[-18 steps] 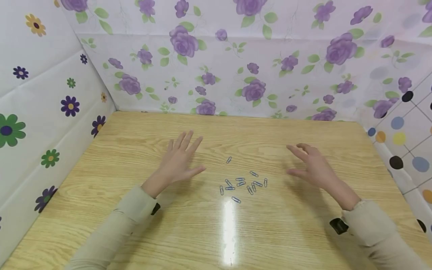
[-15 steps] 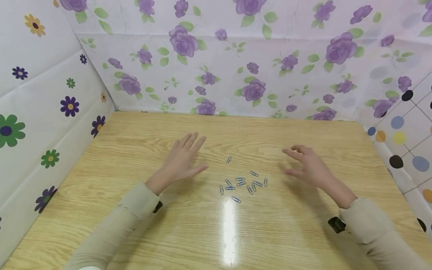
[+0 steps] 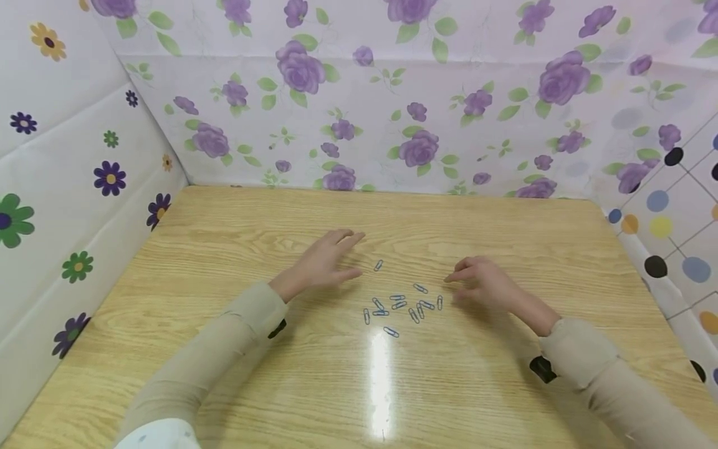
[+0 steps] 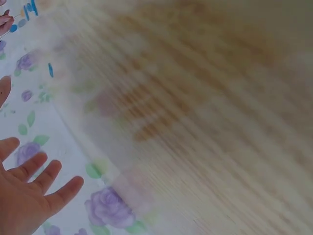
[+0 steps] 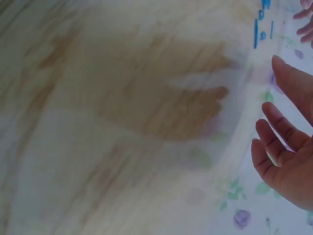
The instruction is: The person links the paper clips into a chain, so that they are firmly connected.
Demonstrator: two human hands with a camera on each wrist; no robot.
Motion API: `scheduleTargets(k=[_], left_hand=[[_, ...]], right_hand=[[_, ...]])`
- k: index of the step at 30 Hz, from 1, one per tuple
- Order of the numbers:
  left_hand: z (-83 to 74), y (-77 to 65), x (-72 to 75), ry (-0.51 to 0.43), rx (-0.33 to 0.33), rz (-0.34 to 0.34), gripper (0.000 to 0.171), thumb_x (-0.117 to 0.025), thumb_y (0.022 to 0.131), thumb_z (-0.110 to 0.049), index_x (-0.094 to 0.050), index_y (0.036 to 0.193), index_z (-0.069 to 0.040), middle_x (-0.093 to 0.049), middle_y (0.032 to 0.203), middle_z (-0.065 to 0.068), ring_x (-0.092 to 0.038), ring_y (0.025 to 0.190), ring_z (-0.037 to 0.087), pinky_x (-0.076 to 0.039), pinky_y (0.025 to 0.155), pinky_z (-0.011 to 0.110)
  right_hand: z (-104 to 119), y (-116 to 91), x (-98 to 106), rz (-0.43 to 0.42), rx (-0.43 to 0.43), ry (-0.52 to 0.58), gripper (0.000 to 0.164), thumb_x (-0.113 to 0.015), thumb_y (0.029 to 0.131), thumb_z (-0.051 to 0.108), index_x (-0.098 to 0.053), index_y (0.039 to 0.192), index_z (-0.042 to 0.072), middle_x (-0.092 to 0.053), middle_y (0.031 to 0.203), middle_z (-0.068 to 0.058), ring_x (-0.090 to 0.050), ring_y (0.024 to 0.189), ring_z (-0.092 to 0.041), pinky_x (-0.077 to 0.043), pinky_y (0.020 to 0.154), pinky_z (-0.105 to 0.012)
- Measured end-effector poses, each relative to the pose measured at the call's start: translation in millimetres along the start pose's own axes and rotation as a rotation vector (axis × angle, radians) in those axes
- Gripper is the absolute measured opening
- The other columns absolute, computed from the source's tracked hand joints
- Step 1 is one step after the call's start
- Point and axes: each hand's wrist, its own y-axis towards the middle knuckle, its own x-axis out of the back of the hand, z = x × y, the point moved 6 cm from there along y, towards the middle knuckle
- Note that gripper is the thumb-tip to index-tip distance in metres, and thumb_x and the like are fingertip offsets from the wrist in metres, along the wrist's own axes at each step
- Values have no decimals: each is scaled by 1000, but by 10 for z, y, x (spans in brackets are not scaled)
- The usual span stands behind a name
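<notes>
Several blue paper clips [image 3: 398, 305] lie scattered on the wooden table [image 3: 314, 380], one of them [image 3: 378, 265] a little farther back than the others. My left hand [image 3: 321, 262] hovers left of that back clip, fingers spread and holding nothing. To the right of the cluster is my right hand [image 3: 485, 284], its fingers loosely bent, fingertips close to the rightmost clip [image 3: 440, 303]. The left wrist view shows the left hand [image 4: 34, 196] with fingers apart above the table. In the right wrist view the right hand [image 5: 288, 132] is likewise without anything in its grasp.
A floral sheet [image 3: 247, 149] hangs behind the table. Flower-patterned sheeting [image 3: 45, 249] stands at the left and dotted sheeting [image 3: 673, 243] at the right. A bright reflection lies on the tabletop in front of the clips.
Both hands have moved inward toward the paper clips, the left to the right and the right to the left and nearer the body. The clips lie as before.
</notes>
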Motion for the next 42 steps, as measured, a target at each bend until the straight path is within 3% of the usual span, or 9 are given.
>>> scheduleTargets(k=[6, 13, 22, 29, 36, 42], left_hand=[[-26, 144, -116, 17, -51, 72, 64, -62, 85, -38, -38, 139, -14, -47, 124, 14, -46, 108, 27, -40, 88, 40], [-23, 306, -226, 2, -86, 119, 51, -62, 87, -31, -48, 133, -15, -51, 117, 12, -46, 97, 21, -42, 78, 34], [-32, 444, -331, -24, -64, 216, 39, -62, 87, -34, -58, 124, -23, -50, 117, 6, -43, 99, 19, -36, 80, 36], [-53, 508, -350, 8, -70, 198, 31, -64, 85, -33, -65, 114, -22, -53, 110, 4, -45, 92, 18, -38, 75, 32], [-87, 547, -341, -27, -62, 188, 27, -68, 82, -27, -69, 107, -17, -56, 105, 4, -49, 95, 19, -41, 81, 35], [-84, 583, -347, -81, 7, 221, 23, -70, 80, -24, -68, 102, -16, -54, 102, 2, -48, 94, 18, -39, 84, 35]], right_hand=[[-46, 46, -126, 62, -87, 106, 33, -78, 71, 15, -69, 100, 4, -62, 91, -5, -56, 83, -22, -45, 72, -37], [-101, 64, -240, 82, -195, 229, 29, -79, 69, 19, -70, 93, 6, -62, 87, -1, -55, 82, -16, -45, 74, -33], [-64, 63, -286, 78, -198, 225, 31, -82, 66, 25, -69, 89, 9, -60, 87, 1, -48, 81, -16, -39, 73, -32], [-38, 66, -301, 72, -204, 221, 22, -81, 66, 18, -68, 84, 11, -59, 84, 3, -45, 79, -17, -35, 71, -31], [-52, 67, -316, 72, -224, 209, 19, -81, 66, 17, -67, 78, 12, -58, 82, 3, -43, 80, -17, -35, 71, -31], [-79, 65, -320, 73, -233, 171, 25, -82, 66, 21, -64, 81, 12, -55, 82, 2, -43, 77, -16, -35, 70, -31]])
